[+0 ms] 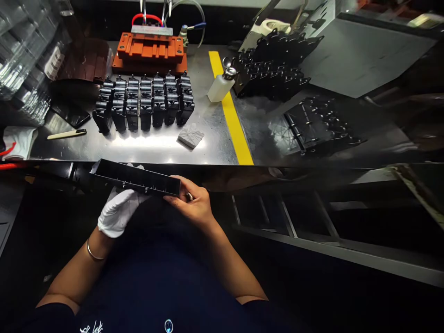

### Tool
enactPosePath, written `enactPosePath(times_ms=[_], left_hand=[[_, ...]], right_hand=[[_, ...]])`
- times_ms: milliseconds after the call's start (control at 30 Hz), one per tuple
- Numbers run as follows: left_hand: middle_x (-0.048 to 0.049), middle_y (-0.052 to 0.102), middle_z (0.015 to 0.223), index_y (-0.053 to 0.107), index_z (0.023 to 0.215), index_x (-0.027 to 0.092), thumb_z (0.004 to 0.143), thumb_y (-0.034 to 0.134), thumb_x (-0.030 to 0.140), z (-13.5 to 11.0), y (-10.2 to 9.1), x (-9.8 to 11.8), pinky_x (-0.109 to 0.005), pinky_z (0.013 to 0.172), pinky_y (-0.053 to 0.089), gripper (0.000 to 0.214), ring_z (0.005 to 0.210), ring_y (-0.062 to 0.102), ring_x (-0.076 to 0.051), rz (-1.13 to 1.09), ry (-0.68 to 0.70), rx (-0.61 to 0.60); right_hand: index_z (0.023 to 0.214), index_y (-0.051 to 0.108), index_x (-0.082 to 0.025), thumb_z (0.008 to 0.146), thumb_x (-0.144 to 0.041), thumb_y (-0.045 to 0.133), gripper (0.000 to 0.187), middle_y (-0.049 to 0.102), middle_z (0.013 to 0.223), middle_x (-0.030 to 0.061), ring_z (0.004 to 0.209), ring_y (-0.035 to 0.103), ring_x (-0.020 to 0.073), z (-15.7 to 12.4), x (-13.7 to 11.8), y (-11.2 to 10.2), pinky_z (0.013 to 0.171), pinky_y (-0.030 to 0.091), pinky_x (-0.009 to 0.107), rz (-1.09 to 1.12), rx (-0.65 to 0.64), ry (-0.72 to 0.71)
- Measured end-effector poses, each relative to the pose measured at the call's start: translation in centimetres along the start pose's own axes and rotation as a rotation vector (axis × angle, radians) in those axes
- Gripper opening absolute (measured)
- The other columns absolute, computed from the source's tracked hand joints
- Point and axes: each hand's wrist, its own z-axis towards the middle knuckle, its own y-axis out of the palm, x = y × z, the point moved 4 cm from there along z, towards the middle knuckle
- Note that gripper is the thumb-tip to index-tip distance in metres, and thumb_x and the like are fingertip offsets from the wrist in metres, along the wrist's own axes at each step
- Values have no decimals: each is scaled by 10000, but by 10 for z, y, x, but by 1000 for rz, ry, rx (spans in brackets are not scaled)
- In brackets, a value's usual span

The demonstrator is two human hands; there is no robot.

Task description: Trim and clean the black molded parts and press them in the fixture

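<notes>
A worker holds a long black plastic moulding (137, 178) level at the near edge of a steel workbench (156, 145). The white-gloved left hand (118, 210) is cupped under the moulding's left half, fingers closed round its underside. The bare right hand (192, 203) pinches the right end between thumb and fingers. Supporting both ends seems to keep the narrow piece from sagging or twisting, and turns its open side up toward the eyes.

Just beyond the grip lies a folded grey cloth (190, 136). Farther out, small black parts (145, 101) stand in upright rows in front of an orange fixture (150, 48), apparently lined up for easy picking. Right of the grip, a yellow stripe (236, 125) divides the polished, glaring surface, with a pump bottle (221, 85) touching it. Heaped black frames (274, 60) lie past the stripe. The surroundings are dark, with shelving rails below the bench.
</notes>
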Motion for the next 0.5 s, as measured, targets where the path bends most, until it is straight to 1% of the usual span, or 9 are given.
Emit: enactPosePath(times_ms=[67,100,167,233,300,400,500], left_hand=[[-36,682,1137,673,1016,265,753,723,344,6,9,-3,-496,966,498,279,1206,552,-285,-43,43,60],[-27,689,1112,669,1014,259,740,738,342,9,13,-4,-465,959,509,295,1172,579,-271,-55,56,115],[-6,705,1037,662,1015,247,700,779,276,13,20,-2,-402,930,533,337,1068,641,-234,-64,105,236],[13,706,1012,645,1056,262,680,792,219,14,25,3,-377,909,546,406,1010,664,-210,-47,212,326],[27,698,1044,617,1109,294,682,790,197,11,28,10,-380,923,539,471,1031,656,-203,-4,355,386],[27,682,1092,599,1128,301,687,788,210,4,30,13,-392,985,502,488,1108,620,-205,98,512,421],[12,663,1132,584,1133,290,700,782,238,-1,29,10,-400,1035,462,479,1159,589,-204,195,593,410]], right_hand=[[1102,649,-217,731,-444,725,441,625,759,2,539,503,96,-2,-3,10,529,438,238,-28,38,-42],[1129,631,-216,737,-448,722,464,635,790,12,574,535,110,-3,-3,15,564,457,246,-42,50,-55],[1200,577,-210,798,-443,665,472,616,761,5,609,556,125,-6,-2,21,614,469,258,-69,77,-46],[1206,554,-208,891,-411,547,375,580,725,-9,603,537,118,-10,1,21,620,458,257,-64,112,-13],[1101,595,-208,935,-380,469,270,567,726,-8,600,514,108,-14,2,21,597,441,246,-10,115,18],[928,631,-199,911,-394,514,228,575,723,0,626,520,113,-19,2,25,575,437,238,103,67,69],[916,634,-197,894,-401,536,228,577,708,0,635,533,121,-23,0,33,579,450,244,168,61,103]])
